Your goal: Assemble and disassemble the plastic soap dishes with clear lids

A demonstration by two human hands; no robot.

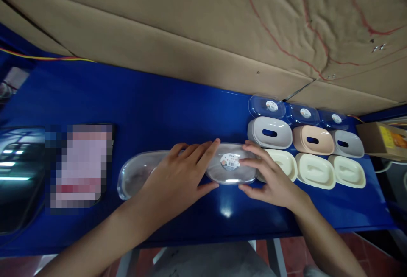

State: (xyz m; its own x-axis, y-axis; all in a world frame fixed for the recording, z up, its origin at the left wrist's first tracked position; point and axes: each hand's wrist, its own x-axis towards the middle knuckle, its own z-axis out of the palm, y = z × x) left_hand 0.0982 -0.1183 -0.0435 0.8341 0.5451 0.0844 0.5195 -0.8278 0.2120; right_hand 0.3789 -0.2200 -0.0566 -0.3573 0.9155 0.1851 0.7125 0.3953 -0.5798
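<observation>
A clear oval plastic lid [218,173] with a round printed label lies in front of me, and a greyish tone shows through it. My left hand [187,169] grips its left end, thumb on the near rim and fingers on the far side. At the right end, my right hand [269,175] holds it between thumb and fingers. Another clear oval plastic piece [130,177] lies to the left, partly hidden behind my left hand. Just right of my right hand are cream oval trays [316,171], one of them partly covered by the hand.
Grey oval rings with slots [254,130] and a peach one [313,145] stand behind the cream trays. Clear labelled lids [260,107] lie at the back. A pixelated phone-like object [82,162] and a dark glossy object [19,200] lie left on the blue table [152,111]. A cardboard box [370,141] stands right.
</observation>
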